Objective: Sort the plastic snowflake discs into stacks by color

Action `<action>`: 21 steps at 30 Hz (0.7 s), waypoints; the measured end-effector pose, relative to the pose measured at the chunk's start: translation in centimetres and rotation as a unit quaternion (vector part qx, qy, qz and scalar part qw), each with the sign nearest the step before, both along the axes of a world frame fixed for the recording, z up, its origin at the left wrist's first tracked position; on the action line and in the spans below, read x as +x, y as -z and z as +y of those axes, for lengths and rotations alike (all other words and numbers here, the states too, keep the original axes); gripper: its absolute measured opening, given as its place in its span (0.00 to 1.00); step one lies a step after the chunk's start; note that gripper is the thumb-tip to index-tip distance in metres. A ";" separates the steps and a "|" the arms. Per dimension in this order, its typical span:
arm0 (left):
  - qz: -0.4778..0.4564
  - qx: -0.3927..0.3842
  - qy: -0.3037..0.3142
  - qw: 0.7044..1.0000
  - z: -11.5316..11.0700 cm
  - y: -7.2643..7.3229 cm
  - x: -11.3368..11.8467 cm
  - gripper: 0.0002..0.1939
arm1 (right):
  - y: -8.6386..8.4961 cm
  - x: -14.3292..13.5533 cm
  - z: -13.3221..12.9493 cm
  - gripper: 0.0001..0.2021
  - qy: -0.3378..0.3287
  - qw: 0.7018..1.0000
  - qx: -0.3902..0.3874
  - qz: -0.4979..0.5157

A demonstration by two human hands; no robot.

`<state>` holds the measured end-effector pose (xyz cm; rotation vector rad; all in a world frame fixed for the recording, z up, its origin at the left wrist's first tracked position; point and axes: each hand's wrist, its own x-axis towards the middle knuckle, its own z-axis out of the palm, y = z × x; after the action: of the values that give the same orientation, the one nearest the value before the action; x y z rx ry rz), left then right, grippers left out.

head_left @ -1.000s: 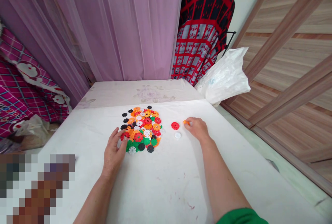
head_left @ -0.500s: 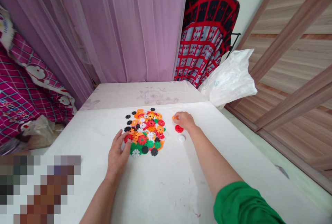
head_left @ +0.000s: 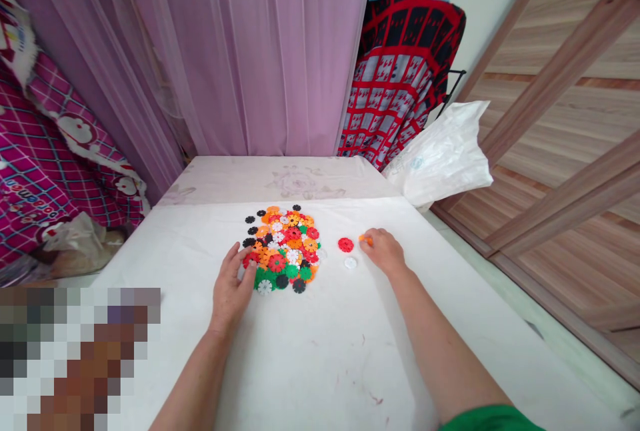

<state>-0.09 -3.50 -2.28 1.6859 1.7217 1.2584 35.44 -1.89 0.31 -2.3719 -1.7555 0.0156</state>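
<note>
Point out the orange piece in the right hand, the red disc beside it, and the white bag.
Orange piece (head_left: 367,240): head view, its exposed part.
Red disc (head_left: 345,244): head view, middle of its face.
White bag (head_left: 447,156): head view, its side.

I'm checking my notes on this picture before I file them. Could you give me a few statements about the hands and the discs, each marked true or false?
1. The right hand holds an orange piece. True.
2. A red disc lies apart from the mixed-colour pile. True.
3. The red disc is the only one lying outside the pile. False: a white disc lies near it.
4. Both hands are to the right of the pile. False: the left hand is at its left edge.
</note>
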 end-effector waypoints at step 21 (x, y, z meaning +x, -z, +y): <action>-0.003 0.000 -0.006 1.000 -0.4 -1.0 0.4 0.19 | 1.9 -9.4 -7.7 0.06 -0.176 0.969 0.160 0.073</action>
<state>0.29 -3.93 -1.24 1.6723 1.7311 1.2670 26.09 -9.60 -1.55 -1.7718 -1.9166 -0.0403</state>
